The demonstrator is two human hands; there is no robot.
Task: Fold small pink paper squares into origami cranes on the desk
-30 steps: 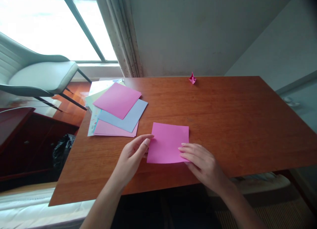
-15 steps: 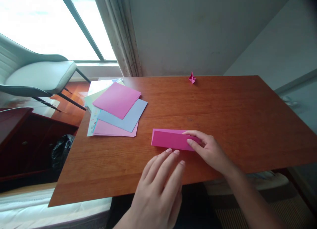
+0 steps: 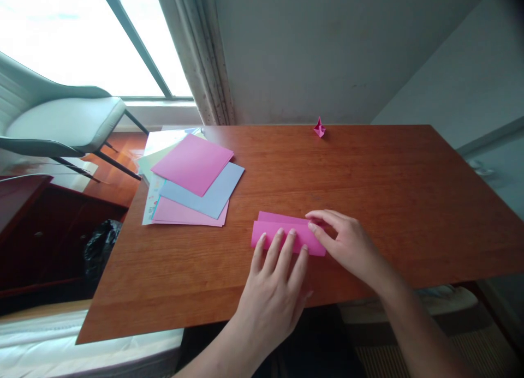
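Note:
A folded sheet of pink paper [image 3: 262, 233] lies on the wooden table in front of me, its front layer doubled over and a strip of the back layer showing above. My left hand [image 3: 278, 285] rests on the front layer with its fingers spread and fairly straight, fingertips on the paper. At the paper's right end, my right hand [image 3: 347, 241] pinches the upper edge between thumb and forefinger; its other fingers are curled behind and partly hidden.
On the left of the table [image 3: 393, 203] is a loose pile with a pink sheet [image 3: 194, 162] on top and a light blue sheet [image 3: 208, 195] below. A small pink origami piece [image 3: 320, 129] stands at the far edge. A white chair [image 3: 65, 121] is beyond the left side.
My left hand has moved up and forward from the near edge onto the paper. The front layer now sits slightly lower. My right hand keeps its hold at the right end.

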